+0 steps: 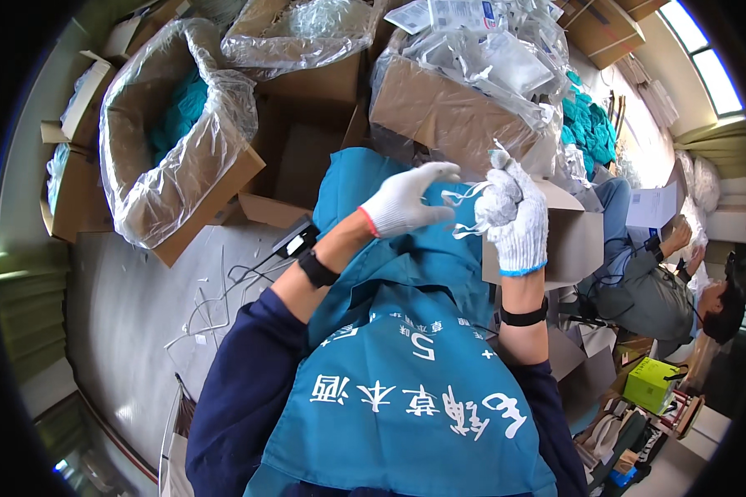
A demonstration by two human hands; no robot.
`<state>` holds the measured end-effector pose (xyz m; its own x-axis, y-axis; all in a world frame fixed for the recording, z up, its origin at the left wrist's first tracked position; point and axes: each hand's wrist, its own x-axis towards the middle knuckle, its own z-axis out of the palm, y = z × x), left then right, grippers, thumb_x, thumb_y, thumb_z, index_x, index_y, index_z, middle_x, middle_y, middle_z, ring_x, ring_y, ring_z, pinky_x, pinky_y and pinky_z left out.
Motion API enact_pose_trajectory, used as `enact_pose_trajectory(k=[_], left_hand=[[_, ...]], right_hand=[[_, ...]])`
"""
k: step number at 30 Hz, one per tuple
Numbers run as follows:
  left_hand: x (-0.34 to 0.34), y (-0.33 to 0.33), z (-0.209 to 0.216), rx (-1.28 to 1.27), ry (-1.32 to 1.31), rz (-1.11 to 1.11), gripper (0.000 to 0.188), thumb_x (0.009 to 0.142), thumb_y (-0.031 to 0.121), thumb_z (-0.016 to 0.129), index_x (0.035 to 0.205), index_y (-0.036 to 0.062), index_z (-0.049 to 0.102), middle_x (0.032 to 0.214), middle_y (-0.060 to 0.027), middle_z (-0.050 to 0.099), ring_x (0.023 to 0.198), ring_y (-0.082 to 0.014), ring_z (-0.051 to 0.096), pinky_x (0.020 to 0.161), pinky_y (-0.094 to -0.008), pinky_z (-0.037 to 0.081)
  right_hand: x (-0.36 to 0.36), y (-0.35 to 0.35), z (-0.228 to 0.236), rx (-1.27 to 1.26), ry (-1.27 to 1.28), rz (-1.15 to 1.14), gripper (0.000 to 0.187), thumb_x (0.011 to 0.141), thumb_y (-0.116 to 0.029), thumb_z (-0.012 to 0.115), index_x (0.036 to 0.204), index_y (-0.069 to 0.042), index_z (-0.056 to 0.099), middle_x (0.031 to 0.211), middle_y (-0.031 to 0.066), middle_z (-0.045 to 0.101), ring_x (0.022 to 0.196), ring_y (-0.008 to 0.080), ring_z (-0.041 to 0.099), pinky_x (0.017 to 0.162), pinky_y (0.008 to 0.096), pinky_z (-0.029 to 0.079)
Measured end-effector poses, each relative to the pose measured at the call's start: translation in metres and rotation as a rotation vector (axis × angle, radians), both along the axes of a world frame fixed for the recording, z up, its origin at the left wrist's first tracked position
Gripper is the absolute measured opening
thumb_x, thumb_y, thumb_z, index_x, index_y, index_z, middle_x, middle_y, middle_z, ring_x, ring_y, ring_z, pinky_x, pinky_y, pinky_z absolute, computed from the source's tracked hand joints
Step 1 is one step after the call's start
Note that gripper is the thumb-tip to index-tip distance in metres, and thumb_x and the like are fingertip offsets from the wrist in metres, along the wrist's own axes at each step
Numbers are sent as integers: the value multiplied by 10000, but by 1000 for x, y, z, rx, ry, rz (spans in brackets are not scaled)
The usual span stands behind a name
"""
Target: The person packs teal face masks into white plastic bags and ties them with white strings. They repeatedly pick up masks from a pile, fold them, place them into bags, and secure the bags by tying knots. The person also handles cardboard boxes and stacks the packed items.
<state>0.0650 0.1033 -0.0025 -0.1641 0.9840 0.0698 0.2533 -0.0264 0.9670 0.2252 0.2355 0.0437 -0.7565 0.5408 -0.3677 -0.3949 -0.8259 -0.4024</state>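
Note:
My left hand (410, 199), in a white knitted glove with a red cuff edge, is over my lap. Its thumb and fingers are curved and apart, with nothing visible between them. Close by on the right, my right hand (512, 211) wears a similar glove with a blue edge. Its fingers are curled closed around thin white strips (468, 192), whose loose ends stick out toward the left hand. A teal apron (389, 331) with white lettering covers my lap, below both hands. An open cardboard box (572, 244) stands just right of the right hand.
Ahead stand a plastic-lined carton (215, 186) holding teal cloth, an open box (302, 153), and a carton (448, 108) heaped with clear plastic bags (506, 58). Teal cloth (588, 124) is piled farther right. A co-worker (655, 290) sits at right. Cables (215, 302) lie on the left floor.

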Motion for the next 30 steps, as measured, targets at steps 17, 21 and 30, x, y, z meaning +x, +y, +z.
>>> enact_pose_trajectory(k=[17,21,30], left_hand=[[33,-2,-29,-390,-648,-178,350,1057,348,517,941,33,618,714,-7,537,614,-97,489,583,-241,408],[26,-15,-26,-332,-518,-266,397,1051,357,528,914,9,661,697,14,517,607,-84,439,572,-237,389],[0,-57,-23,-416,116,-200,341,1007,255,485,852,15,669,676,-140,605,657,-258,613,626,-371,481]], right_hand=[[6,13,-30,-50,67,39,197,1045,-177,481,1083,-32,609,576,-58,321,421,64,270,386,246,230],[18,24,-41,-5,-23,57,182,1034,-169,507,1095,-40,620,574,-57,325,416,69,275,386,249,231],[33,13,-74,758,-819,174,226,963,-150,612,1175,-73,618,856,80,642,624,158,606,522,267,473]])
